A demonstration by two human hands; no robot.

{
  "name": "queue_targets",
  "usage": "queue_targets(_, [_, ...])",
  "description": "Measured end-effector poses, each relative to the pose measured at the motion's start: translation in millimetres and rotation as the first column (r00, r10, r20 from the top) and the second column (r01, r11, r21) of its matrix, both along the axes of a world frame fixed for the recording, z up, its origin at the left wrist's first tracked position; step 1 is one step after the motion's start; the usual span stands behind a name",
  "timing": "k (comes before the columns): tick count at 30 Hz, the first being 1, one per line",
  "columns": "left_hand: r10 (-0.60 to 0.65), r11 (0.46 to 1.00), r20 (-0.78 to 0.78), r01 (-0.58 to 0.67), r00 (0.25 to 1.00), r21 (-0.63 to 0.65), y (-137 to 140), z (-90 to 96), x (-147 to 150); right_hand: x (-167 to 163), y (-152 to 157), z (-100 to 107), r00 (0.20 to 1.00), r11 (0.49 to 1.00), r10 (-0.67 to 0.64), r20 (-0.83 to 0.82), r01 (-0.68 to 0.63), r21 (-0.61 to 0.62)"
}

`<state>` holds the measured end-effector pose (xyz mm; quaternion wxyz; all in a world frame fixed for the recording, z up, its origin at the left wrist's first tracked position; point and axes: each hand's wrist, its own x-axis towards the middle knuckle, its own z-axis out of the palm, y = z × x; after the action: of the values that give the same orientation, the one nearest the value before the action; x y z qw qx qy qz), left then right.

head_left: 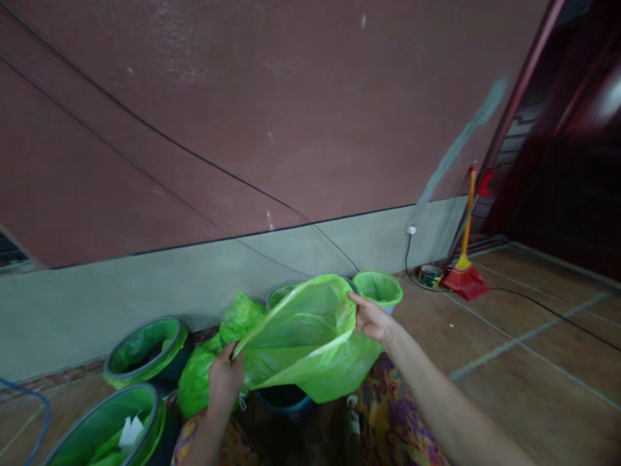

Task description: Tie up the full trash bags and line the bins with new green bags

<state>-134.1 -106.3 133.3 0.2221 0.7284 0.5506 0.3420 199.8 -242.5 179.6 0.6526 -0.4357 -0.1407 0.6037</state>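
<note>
A green plastic bag (310,343) is spread wide between my two hands, its mouth facing up toward me. My left hand (226,374) pinches the bag's rim on the left side. On the far right side of the rim, my right hand (371,317) grips the edge with thumb and fingers. Directly below the bag stands a dark bucket (286,402), mostly hidden by it. Tied-looking green bags (198,375) bulge beside my left hand.
Lined bins (160,427) stand at the left, one holding white scraps. Another lined bin (381,288) is by the wall. A red broom (466,281), a tin (430,276) and a black cable (538,299) lie to the right. A blue hose (46,414) curves at left.
</note>
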Motion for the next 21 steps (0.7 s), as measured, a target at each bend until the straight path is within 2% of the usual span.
queue_targets(6, [0.039,0.998,0.021,-0.038,0.999,-0.042,-3.7,-15.2,1.7,14.6,-7.5,12.0,0.994,0.997,-0.023,0.109,0.015,0.077])
queue_targets(11, [0.006,0.996,0.058,-0.001,0.998,-0.094,-9.6,-25.0,5.0,23.2,2.7,14.3,0.998,0.999,-0.043,0.041,0.043,0.006])
queue_targets(14, [0.011,0.996,0.043,-0.007,0.999,-0.094,-10.2,-27.6,2.3,26.1,6.9,13.9,0.974,0.997,-0.073,0.214,0.076,-0.005])
queue_targets(15, [0.028,0.995,0.025,-0.026,0.999,-0.091,-10.0,-27.3,0.8,27.3,6.7,13.7,0.940,0.996,-0.085,0.329,0.087,0.008])
queue_targets(17, [0.064,0.994,-0.018,-0.065,0.998,-0.083,-9.3,-24.6,-2.5,30.2,4.4,13.0,0.806,0.996,-0.091,0.586,0.079,0.046])
queue_targets(19, [0.079,0.993,-0.072,-0.084,0.994,-0.079,-7.9,-20.1,-5.3,33.6,0.6,12.3,0.622,0.999,-0.019,0.783,-0.015,0.036])
queue_targets(21, [0.085,0.994,-0.117,-0.092,0.990,-0.053,-5.7,-15.1,-7.0,36.8,-3.2,12.4,0.393,0.994,0.067,0.917,-0.111,-0.025])
